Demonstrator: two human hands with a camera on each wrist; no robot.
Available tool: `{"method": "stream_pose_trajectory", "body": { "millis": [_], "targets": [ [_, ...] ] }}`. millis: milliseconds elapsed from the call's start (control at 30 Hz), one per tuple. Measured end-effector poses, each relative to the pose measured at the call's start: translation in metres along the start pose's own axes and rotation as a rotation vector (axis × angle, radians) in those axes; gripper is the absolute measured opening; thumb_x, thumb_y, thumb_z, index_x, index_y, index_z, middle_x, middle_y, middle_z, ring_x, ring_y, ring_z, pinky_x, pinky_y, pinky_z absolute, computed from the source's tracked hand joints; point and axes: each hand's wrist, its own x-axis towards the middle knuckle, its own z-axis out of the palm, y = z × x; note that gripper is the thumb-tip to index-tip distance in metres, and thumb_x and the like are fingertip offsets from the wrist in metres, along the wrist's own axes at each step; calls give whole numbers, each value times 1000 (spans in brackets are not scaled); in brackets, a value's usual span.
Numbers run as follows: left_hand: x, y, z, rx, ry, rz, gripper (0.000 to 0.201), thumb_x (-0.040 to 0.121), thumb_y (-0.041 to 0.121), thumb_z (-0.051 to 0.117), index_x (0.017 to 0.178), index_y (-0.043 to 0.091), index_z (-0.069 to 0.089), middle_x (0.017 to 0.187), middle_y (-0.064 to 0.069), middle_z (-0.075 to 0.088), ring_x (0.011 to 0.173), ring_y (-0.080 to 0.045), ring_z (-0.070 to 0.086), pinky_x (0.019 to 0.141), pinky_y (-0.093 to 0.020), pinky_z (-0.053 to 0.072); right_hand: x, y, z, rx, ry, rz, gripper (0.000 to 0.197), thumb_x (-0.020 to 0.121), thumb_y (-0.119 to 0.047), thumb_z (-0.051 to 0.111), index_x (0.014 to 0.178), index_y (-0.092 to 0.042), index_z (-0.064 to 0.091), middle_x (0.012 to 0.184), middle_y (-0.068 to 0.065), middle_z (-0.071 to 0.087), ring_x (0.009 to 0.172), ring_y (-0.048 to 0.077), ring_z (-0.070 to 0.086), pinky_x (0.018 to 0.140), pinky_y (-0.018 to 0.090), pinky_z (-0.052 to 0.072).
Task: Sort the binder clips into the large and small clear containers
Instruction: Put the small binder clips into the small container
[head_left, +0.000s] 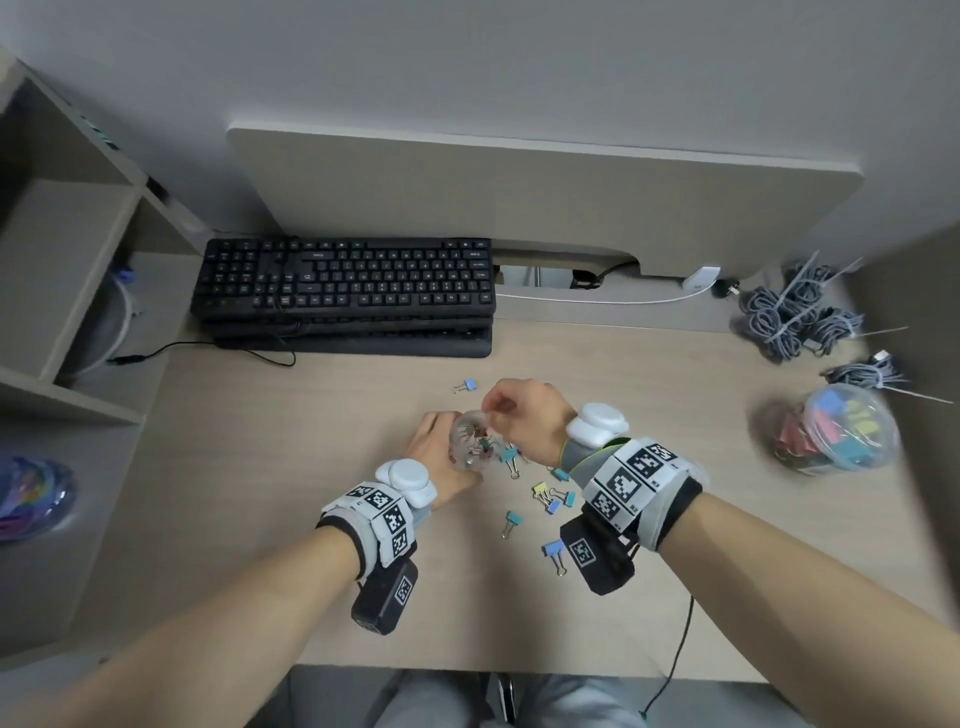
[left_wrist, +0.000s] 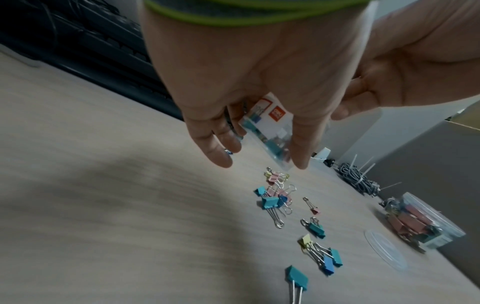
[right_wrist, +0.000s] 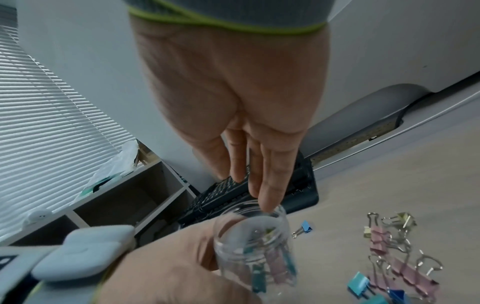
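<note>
My left hand (head_left: 434, 447) grips the small clear container (head_left: 470, 441) at the middle of the desk, tilted, with several small clips inside. In the left wrist view its fingers (left_wrist: 221, 144) wrap the labelled container (left_wrist: 270, 127). My right hand (head_left: 519, 410) hovers just over the container's mouth (right_wrist: 254, 226), fingers (right_wrist: 270, 185) straight and pointing down, nothing seen between them. Loose coloured binder clips (head_left: 550, 496) lie to the right of the hands, and one blue clip (head_left: 467, 385) lies behind. The large clear container (head_left: 831, 431) with big clips stands at the right.
A black keyboard (head_left: 343, 291) lies behind the hands. Bundled grey cables (head_left: 800, 312) sit at the back right. A clear lid (left_wrist: 384, 248) lies beside the large container. A shelf unit (head_left: 67, 260) stands to the left. The desk's front edge (head_left: 519, 670) is near my body.
</note>
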Motion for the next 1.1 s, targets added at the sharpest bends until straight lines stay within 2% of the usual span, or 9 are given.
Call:
{"method": "stream_pose_trajectory", "body": {
  "millis": [100,233,400,500,700,833,900,1000,1100],
  "targets": [
    [-2,-12,-9,17,10,-13,72,63,32,81,128,29,52,125,10,45,110,-12,51,87,-23,45,18,10,-2,-124,-8,-18,22,93,-13,54,112,-13,65,113,5,67,103,26,63,87,32,51],
    [-12,-26,-22,7,63,-81,77,66,23,84,134,20,47,125,6,43,109,-11,46,90,-22,41,47,23,3,-496,-160,-56,44,94,-7,49,137,-16,49,140,6,49,121,30,52,98,37,45],
    [-23,-43,-37,-26,106,-173,77,66,20,82,135,21,47,125,3,45,110,-12,47,88,-22,42,87,25,30,-766,-345,-123,72,84,-8,52,149,-26,25,155,-2,24,133,30,31,102,43,41],
    [-23,-45,-40,-31,111,-192,78,67,20,81,136,23,45,124,5,45,108,-10,45,87,-21,40,102,31,49,-843,-397,-123,78,81,-12,55,150,-22,21,158,-4,19,138,27,24,109,45,32],
    [-18,-37,-35,-43,130,-183,77,66,19,83,133,21,46,122,5,48,108,-14,51,86,-23,42,98,62,47,-869,-411,-30,80,83,-17,58,152,-23,18,159,-1,18,146,24,15,116,44,20],
    [-9,-29,-27,-43,92,-159,77,65,18,83,133,19,46,124,2,48,108,-14,50,87,-23,43,71,87,24,-771,-293,15,58,90,-26,54,144,-20,34,146,5,38,134,28,35,106,47,34],
    [-6,-24,-22,-43,67,-144,78,65,17,82,134,18,46,125,2,47,110,-15,50,89,-24,43,55,98,20,-752,-321,75,58,92,-27,51,145,-23,30,145,-2,37,131,25,37,100,43,42],
    [-3,-21,-16,-43,42,-120,80,65,17,84,135,17,45,125,3,46,111,-15,50,90,-23,43,33,111,26,-639,-364,70,65,91,-39,52,148,-30,23,150,-8,30,131,27,36,99,51,45],
    [-1,-20,-16,-32,34,-103,82,64,17,85,136,18,45,125,3,47,109,-13,49,88,-22,43,23,115,31,-547,-294,73,63,86,-46,58,142,-35,29,143,-7,34,125,27,39,95,50,47]
  ]
}}
